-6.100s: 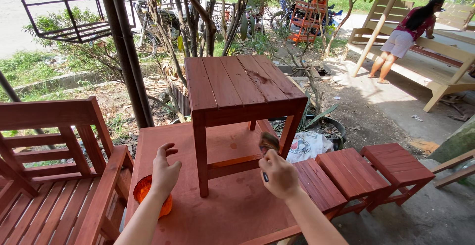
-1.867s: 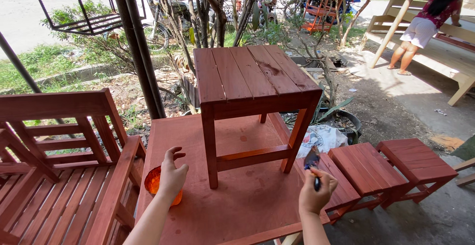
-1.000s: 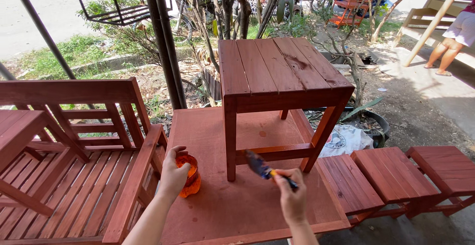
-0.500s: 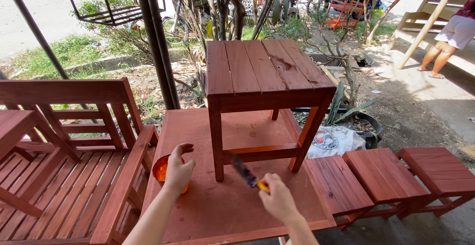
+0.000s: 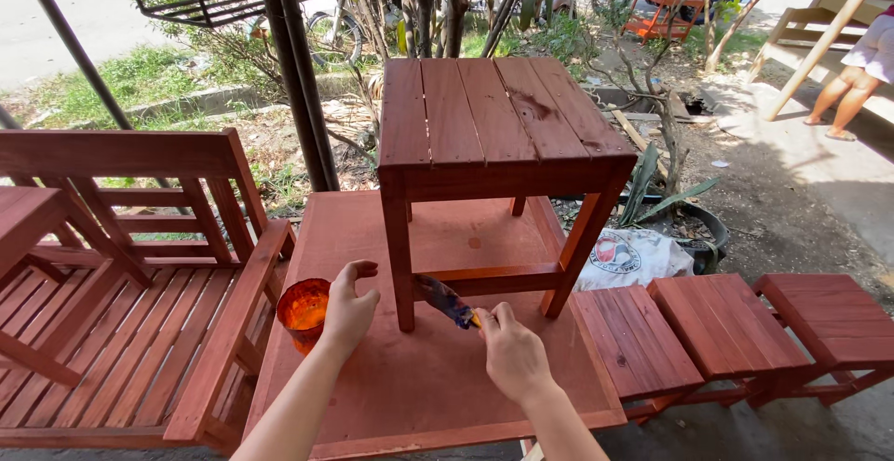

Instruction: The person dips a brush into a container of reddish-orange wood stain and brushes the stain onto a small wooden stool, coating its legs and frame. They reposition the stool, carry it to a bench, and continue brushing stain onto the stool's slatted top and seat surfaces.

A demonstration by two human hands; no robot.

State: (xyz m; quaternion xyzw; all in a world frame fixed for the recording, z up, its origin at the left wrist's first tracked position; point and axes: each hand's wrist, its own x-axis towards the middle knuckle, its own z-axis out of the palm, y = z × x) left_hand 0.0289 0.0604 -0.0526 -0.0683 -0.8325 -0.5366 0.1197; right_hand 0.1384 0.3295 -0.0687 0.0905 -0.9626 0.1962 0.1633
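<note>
A red-brown slatted wooden table (image 5: 494, 126) stands on a flat reddish board (image 5: 428, 377). My right hand (image 5: 512, 354) grips a paintbrush (image 5: 445, 299) whose dark bristles point at the table's lower front rail, near the front left leg. My left hand (image 5: 346, 310) holds the rim of an orange cup of stain (image 5: 303, 310) at the board's left edge.
A red-brown slatted bench (image 5: 121, 275) stands to the left. Three small stools (image 5: 726, 331) line up on the right, with a white sack (image 5: 629, 256) behind them. Metal posts (image 5: 293, 70) and trees rise beyond the table. A person's legs (image 5: 852, 88) show far right.
My right hand has brought the brush from the right, low and leftward, to the table's lower rail. My left hand went from hovering to gripping the orange cup. The view has shifted closer.
</note>
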